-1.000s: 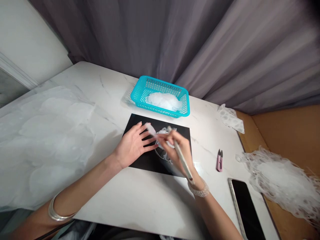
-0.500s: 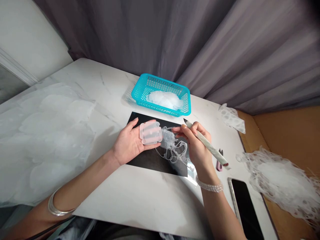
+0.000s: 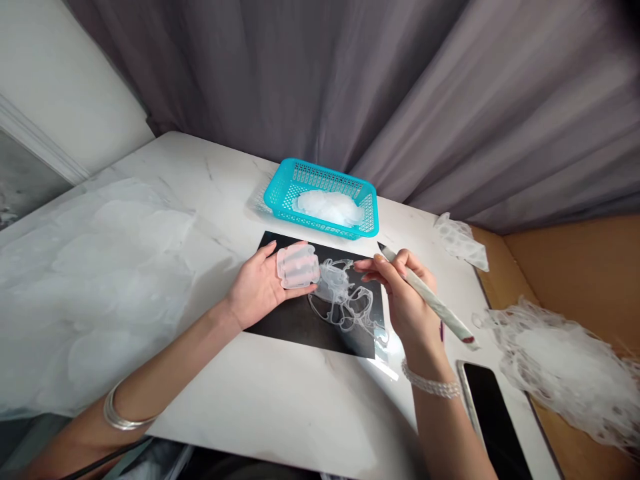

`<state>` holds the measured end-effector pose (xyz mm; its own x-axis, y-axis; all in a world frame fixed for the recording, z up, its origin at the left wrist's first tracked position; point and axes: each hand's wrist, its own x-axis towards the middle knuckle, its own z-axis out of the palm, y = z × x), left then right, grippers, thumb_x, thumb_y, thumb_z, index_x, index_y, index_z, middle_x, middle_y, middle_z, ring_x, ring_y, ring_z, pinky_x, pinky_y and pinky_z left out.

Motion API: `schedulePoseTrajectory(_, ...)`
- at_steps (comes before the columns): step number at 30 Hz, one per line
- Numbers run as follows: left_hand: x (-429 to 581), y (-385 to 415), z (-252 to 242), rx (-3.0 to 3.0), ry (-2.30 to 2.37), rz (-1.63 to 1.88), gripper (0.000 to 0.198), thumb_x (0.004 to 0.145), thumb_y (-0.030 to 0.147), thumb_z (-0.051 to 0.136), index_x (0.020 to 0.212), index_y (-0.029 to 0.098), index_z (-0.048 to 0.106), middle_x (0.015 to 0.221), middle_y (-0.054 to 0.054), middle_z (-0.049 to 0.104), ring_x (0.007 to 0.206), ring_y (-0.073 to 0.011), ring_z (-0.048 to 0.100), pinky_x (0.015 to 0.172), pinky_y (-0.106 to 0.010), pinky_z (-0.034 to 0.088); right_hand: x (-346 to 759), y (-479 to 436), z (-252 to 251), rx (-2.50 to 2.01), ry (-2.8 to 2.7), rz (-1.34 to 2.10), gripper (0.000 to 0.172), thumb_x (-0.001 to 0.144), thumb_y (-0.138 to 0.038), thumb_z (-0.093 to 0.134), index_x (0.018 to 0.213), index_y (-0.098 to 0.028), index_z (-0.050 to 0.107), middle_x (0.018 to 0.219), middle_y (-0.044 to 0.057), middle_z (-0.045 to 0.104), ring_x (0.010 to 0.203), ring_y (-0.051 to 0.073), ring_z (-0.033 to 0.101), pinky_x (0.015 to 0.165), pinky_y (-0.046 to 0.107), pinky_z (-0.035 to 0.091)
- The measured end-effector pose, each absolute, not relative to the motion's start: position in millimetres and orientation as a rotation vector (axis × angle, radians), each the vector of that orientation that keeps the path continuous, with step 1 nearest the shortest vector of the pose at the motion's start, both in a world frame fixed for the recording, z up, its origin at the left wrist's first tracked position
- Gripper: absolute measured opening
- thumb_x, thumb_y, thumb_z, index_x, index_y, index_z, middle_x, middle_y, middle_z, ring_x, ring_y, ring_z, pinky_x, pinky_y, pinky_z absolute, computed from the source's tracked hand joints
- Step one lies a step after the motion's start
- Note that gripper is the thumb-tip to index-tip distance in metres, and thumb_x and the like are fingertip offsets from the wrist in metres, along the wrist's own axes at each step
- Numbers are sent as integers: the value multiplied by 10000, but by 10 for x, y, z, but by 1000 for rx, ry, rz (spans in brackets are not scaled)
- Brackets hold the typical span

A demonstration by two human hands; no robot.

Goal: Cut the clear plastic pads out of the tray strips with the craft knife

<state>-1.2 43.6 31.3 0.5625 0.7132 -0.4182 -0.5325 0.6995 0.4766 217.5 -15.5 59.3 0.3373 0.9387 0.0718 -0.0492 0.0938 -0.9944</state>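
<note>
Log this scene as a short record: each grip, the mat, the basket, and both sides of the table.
Left grip: open, palm up, translucent plastic piece lying on the fingers
Right grip: closed around a pen-shaped tool, dark tip pointing forward and left
Mat: black, stringy scraps mostly on it
Basket: blue, beyond the mat, holding whitish pieces
Left side: large translucent heap
Right side: phone; tangled pile by cardboard
</note>
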Motion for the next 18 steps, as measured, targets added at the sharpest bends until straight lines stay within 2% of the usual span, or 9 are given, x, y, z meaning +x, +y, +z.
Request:
schedulePoseTrajectory(5,-29,561,333,573,697,953,388,931,133,550,1316,161,583,1383,-132,617,1250,-309,614,1067,-560,489,2388,-354,555,-1311,-922,851,424,863,-301,740,662,-235,373,760,44,760,800,200,739,693,308,563)
schedulePoseTrajectory(6,-17,631,346,641,714,1013,343,931,130,553,1270,158,602,1386,-128,613,1262,-303,603,1057,-559,500,2425,-406,533,-1332,-919,853,422,866,-307,736,661,-235,374,761,45,758,805,201,738,697,310,560)
schedulePoseTrajectory(8,48,838,380,802,758,1153,259,973,233,540,1209,162,621,1415,-130,587,1315,-305,553,1034,-567,513,2479,-506,474,-1376,-907,866,416,872,-327,724,661,-236,377,772,49,758,810,203,736,706,314,557)
schedulePoseTrajectory(10,174,1106,415,1016,821,1273,319,1001,381,509,1246,203,611,1483,-115,529,1395,-315,465,1051,-578,488,2499,-589,399,-1423,-891,872,413,871,-356,717,667,-238,377,778,51,756,814,210,737,710,322,557)
schedulePoseTrajectory(11,253,1239,428,1141,855,1290,364,1003,432,497,1293,236,594,1530,-97,481,1441,-319,404,1088,-584,444,2497,-621,357,-1447,-889,871,412,871,-372,711,671,-241,375,774,48,752,813,214,738,711,328,559)
schedulePoseTrajectory(13,416,1439,436,1399,928,1191,431,998,456,498,1387,275,543,1618,-66,363,1523,-316,248,1190,-576,279,2474,-662,270,-1502,-927,858,413,873,-402,695,680,-245,366,755,40,735,814,224,737,704,337,552)
schedulePoseTrajectory(16,579,1419,383,1678,962,995,557,965,380,565,1493,249,446,1675,-74,233,1560,-297,81,1248,-508,30,2417,-658,163,-1576,-1116,785,408,890,-414,659,691,-253,340,751,30,700,869,239,726,697,332,509)
schedulePoseTrajectory(18,595,1197,297,1835,915,953,648,928,333,607,1532,236,394,1686,-73,183,1564,-275,58,1255,-462,0,2375,-600,126,-1582,-1280,720,371,912,-385,621,711,-257,335,786,32,683,922,247,710,721,334,482)
